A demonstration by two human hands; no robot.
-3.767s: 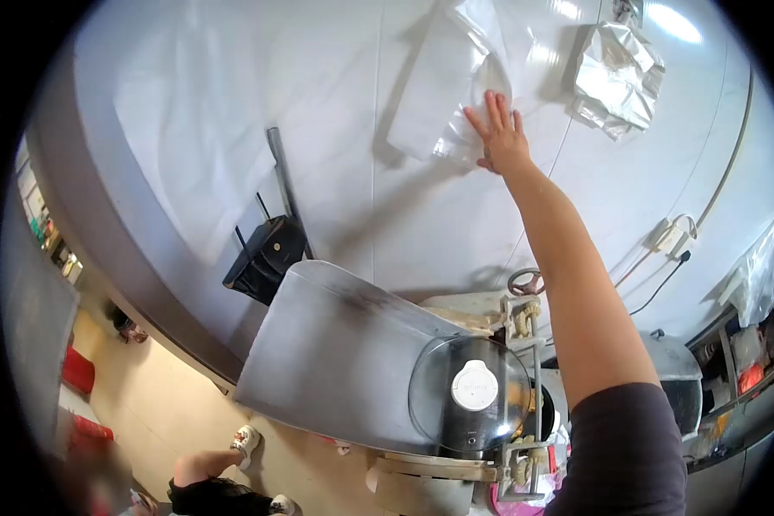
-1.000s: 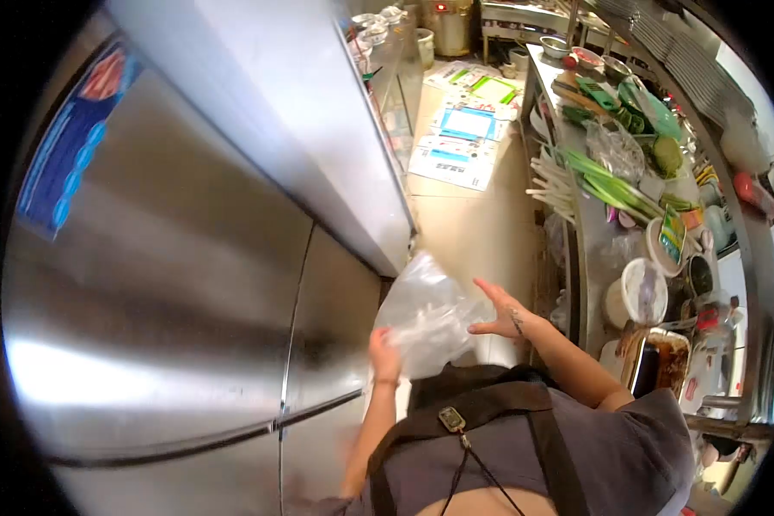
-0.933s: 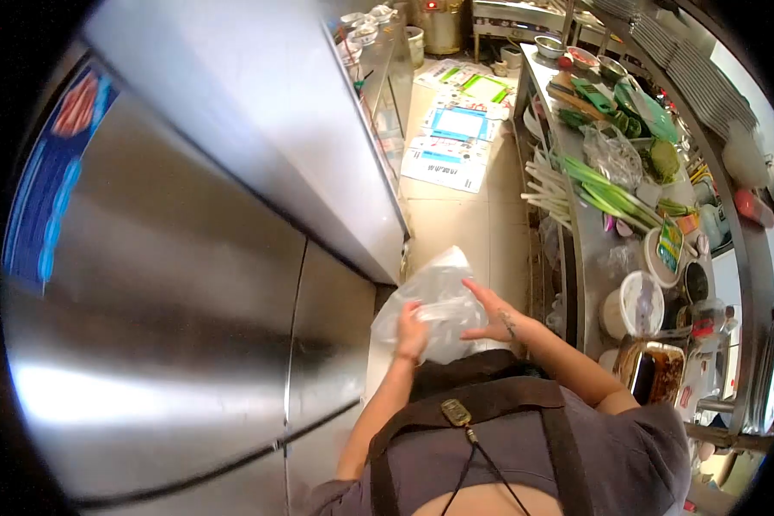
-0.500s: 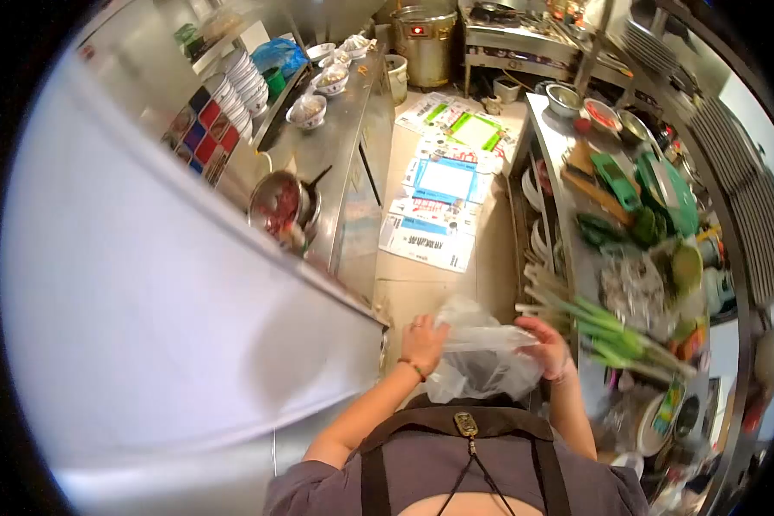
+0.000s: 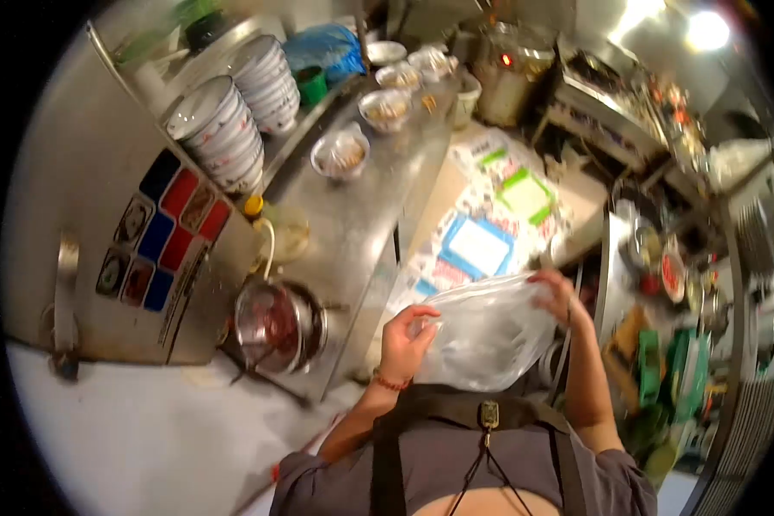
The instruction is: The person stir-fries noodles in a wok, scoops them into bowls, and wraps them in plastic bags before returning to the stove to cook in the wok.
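The left hand [image 5: 406,346] is pinching one side of a clear plastic bag [image 5: 488,337] while the right hand [image 5: 561,301] is gripping the other. Between them, the bag is hanging open, just beyond the apron [image 5: 456,409].

Bare steel lies between the nearest covered bowl [image 5: 340,155] and the metal pot [image 5: 271,327], beside a yellow-capped jug [image 5: 285,234].

Only blurred, illegible print on the floor sheets [image 5: 478,248] and the red-and-blue panel sticker [image 5: 179,193]
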